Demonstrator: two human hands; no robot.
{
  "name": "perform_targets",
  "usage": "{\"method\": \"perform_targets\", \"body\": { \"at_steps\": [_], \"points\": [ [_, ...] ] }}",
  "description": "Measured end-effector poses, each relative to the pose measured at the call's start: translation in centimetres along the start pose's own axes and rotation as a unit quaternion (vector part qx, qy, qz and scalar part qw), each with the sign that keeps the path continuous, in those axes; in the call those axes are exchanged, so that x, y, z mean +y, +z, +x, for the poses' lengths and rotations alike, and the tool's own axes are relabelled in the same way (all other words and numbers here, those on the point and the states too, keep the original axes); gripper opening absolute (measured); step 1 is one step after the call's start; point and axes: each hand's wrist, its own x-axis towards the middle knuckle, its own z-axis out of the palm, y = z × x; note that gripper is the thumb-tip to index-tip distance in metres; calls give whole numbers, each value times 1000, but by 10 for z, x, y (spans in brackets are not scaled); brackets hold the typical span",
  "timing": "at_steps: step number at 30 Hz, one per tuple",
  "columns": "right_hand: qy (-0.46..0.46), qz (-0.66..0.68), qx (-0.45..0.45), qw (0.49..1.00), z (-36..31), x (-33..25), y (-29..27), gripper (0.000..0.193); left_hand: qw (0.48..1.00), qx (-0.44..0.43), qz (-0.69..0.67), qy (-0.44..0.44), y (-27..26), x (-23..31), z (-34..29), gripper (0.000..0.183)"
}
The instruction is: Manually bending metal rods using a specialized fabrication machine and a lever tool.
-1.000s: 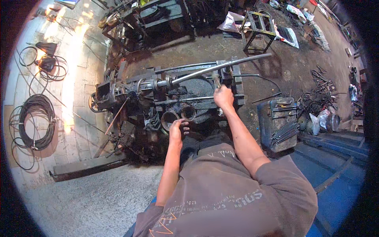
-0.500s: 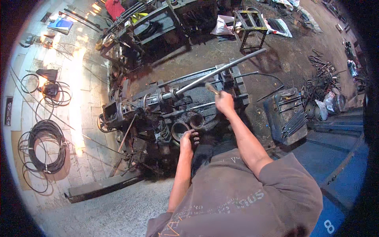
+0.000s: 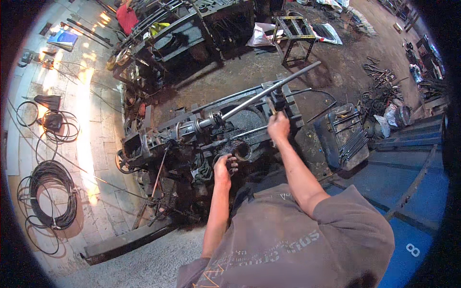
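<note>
My right hand point(image 3: 279, 126) is closed round a short brush point(image 3: 271, 104). Its head points away from me, over the right part of a greasy machine bed point(image 3: 252, 113). My left hand point(image 3: 224, 170) hovers at the near side of the machine with its fingers curled. Beside it sits a dark round can-like ring point(image 3: 243, 152); a second round rim is mostly hidden behind this hand. Past the brush, a long bright metal bar point(image 3: 269, 93) slants up and right out of the machine's collars point(image 3: 206, 121).
To the right stand a black tray point(image 3: 343, 137) with rods and a scrap pile point(image 3: 382, 91). A metal stool point(image 3: 294, 36) and workbench point(image 3: 192, 36) are at the back. Coiled cable point(image 3: 53, 194) lies on the left floor; a steel beam point(image 3: 127, 242) is nearer.
My right hand has shifted slightly right, swinging the brush toward the far right of the bed. My left hand has moved a little left, covering more of the nearer round rim.
</note>
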Motion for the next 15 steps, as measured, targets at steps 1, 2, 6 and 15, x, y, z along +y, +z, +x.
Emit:
{"method": "perform_targets", "body": {
  "at_steps": [1, 2, 6, 15],
  "points": [
    [24, -27, -3, 999, 7, 2, -5, 26, 1000, -5, 0, -4, 2, 5, 1, 24],
    [26, -30, 2, 999, 4, 6, -3, 26, 1000, -10, -14, -2, 5, 11, 2, 24],
    [-117, -33, -191, 974, -30, 13, -1, 27, 998, -10, -64, -15, 1, 23, 15, 23],
    [380, 452, -206, 780, -9, 217, -19, 12, 994, 29, 54, 89, 34, 69, 24, 25]
  ]
}}
